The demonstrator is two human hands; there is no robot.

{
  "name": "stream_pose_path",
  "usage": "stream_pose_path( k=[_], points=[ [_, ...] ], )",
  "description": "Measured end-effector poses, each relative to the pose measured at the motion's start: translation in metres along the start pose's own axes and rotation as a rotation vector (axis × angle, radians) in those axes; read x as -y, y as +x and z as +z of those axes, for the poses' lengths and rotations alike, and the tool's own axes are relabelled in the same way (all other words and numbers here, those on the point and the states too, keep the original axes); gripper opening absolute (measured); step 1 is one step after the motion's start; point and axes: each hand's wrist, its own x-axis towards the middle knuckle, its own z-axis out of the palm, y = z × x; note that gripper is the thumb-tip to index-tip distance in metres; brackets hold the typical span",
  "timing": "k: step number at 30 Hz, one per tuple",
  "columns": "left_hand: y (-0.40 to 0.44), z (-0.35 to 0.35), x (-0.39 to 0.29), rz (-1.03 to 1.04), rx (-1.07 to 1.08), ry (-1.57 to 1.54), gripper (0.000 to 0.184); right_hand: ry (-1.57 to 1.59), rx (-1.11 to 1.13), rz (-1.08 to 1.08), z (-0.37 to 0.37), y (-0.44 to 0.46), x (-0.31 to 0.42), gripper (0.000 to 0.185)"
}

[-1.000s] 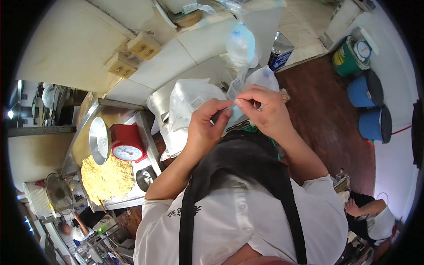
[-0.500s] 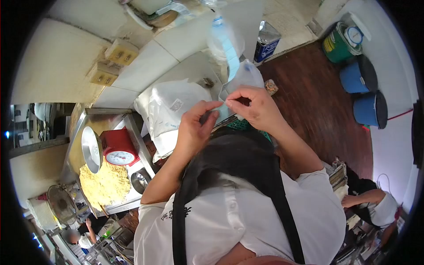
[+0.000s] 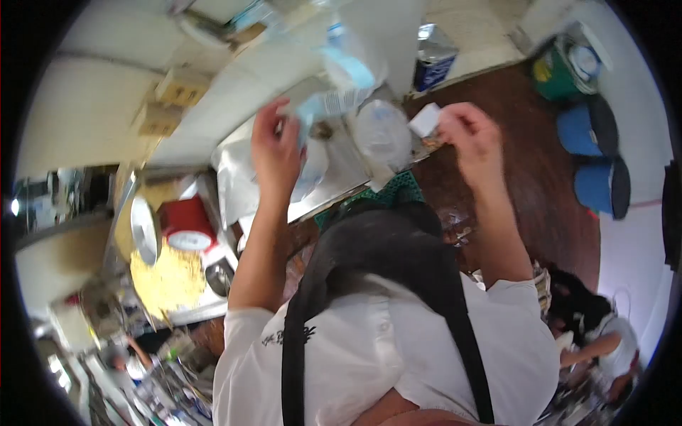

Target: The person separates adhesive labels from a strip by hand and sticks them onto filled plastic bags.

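Note:
My left hand (image 3: 275, 156) is raised over the metal counter (image 3: 284, 131), its fingers closed on the near end of a pale blue and white strip of labels (image 3: 341, 101). The strip curls away toward a clear plastic bag (image 3: 362, 60) at the back. My right hand (image 3: 472, 138), apart to the right, pinches a small white label (image 3: 425, 120) at its fingertips. Between my hands lies a filled clear plastic bag (image 3: 382, 135). Silvery-white plastic (image 3: 238, 181) lies behind and left of my left forearm. Both hands are slightly blurred.
At the left are a red scale (image 3: 188, 220) with a metal pan (image 3: 145, 231), yellow noodles (image 3: 167, 280) and a metal bowl (image 3: 218, 278). A tin (image 3: 435, 60) stands at the back. Blue buckets (image 3: 588, 128) line the right wall. A co-worker (image 3: 611, 341) is at lower right.
My hands, close together before, have moved wide apart. The white label has come away with my right hand, while the strip now stretches toward my left hand. The view has shifted slightly.

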Motion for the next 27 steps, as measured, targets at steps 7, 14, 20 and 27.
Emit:
stream_pose_path(
  k=[7,14,20,27],
  points=[
    [0.024,0.045,0.042,0.508,-0.07,0.434,0.045,0.101,0.095,0.014,0.0,0.016,-0.003,0.011],
    [-0.06,-0.088,0.04,0.382,-0.568,0.876,0.057,0.23,0.101,0.09,0.005,0.02,-0.02,0.011],
    [-0.062,-0.17,0.045,0.186,-0.491,0.721,0.019,0.408,0.462,0.141,0.021,0.038,-0.024,0.014],
    [-0.075,-0.183,-0.025,0.353,-0.464,0.097,0.017,0.516,0.826,0.289,0.123,0.031,-0.06,0.024]
  ],
)
